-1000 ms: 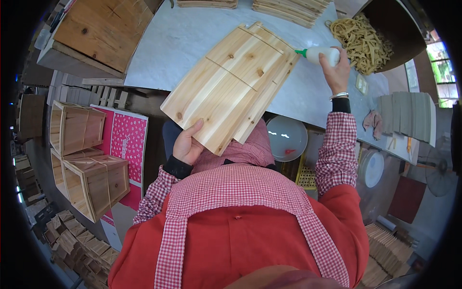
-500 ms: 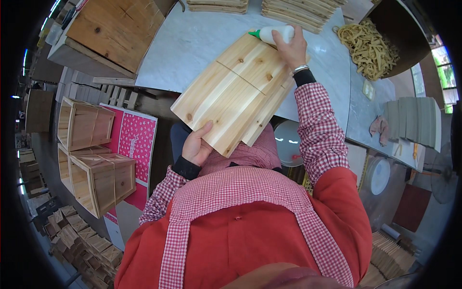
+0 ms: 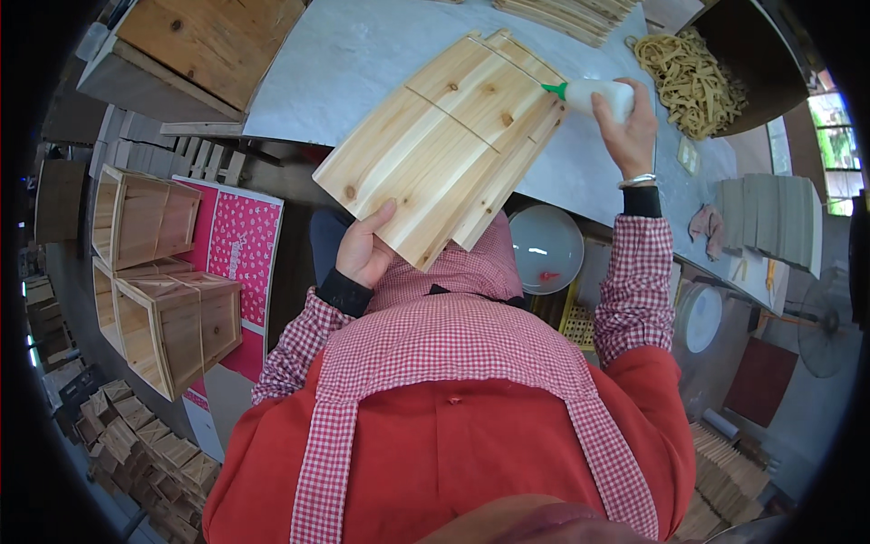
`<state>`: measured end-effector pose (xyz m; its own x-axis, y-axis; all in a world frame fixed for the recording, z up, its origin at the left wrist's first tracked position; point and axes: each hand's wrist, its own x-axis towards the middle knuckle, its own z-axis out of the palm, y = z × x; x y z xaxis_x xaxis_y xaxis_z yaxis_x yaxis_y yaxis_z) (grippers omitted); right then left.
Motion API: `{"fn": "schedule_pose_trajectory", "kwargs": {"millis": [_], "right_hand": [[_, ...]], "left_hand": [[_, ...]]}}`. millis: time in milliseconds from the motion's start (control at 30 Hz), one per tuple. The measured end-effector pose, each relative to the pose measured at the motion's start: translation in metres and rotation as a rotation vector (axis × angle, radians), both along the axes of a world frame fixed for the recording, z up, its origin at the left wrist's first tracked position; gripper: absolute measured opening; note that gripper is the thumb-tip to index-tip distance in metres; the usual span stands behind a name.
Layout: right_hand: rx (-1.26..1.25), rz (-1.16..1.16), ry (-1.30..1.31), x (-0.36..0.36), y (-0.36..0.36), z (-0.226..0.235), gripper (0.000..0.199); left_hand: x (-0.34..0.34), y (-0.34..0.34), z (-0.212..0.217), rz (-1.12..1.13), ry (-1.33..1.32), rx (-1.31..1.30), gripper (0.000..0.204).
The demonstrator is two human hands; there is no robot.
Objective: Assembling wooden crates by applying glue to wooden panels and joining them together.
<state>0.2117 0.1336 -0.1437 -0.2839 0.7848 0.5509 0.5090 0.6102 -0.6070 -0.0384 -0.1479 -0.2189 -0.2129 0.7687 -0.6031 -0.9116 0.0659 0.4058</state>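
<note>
A pale wooden panel (image 3: 408, 154), tapered and with a dark groove across it, lies slanted over the table's near edge. Another wooden panel (image 3: 489, 210) peeks out under its right side. My left hand (image 3: 367, 249) grips the near left end, thumb on top and the other fingers hidden underneath. In my right hand (image 3: 633, 127) is a white squeeze bottle (image 3: 594, 96) with a green nozzle, tilted so its tip meets or hovers just over the panel's right side near the far end; I cannot tell whether it touches.
On the table (image 3: 299, 100), stacked wooden slats (image 3: 571, 18) stand at the back. A dark container spills tan bands (image 3: 693, 86) at the far right, with grey-green boards (image 3: 770, 222) nearer. Wooden boxes (image 3: 181, 317) are at left; a round white lid or basin (image 3: 546, 240) is below the table.
My right hand has carried the bottle rightward and nearer along the panel's far end, from its left corner to the right side. My left hand keeps its hold.
</note>
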Motion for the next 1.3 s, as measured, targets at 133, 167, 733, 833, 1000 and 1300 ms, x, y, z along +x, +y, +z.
{"fn": "schedule_pose_trajectory", "kwargs": {"millis": [133,167,733,833,1000,1300], "right_hand": [[-0.179,-0.055,0.157,-0.016,-0.022,0.001,0.041],[-0.328,-0.033,0.298,-0.026,-0.029,-0.001,0.042],[-0.065,0.228,0.138,-0.123,-0.058,-0.032,0.043],[-0.022,0.242,0.063,-0.094,-0.067,-0.021,0.042],[-0.057,0.215,-0.013,-0.038,-0.087,-0.007,0.037],[-0.201,0.067,0.135,0.02,-0.103,-0.017,0.035]], "left_hand": [[0.001,0.0,0.001,0.009,0.013,0.004,0.047],[0.001,0.0,0.0,0.021,0.014,0.002,0.047],[0.002,0.002,-0.002,0.005,0.037,0.059,0.044],[0.003,0.0,-0.002,-0.002,0.028,0.06,0.045],[0.003,0.001,0.006,0.009,0.034,0.024,0.049],[-0.003,0.004,0.008,-0.013,0.002,0.03,0.05]]}}
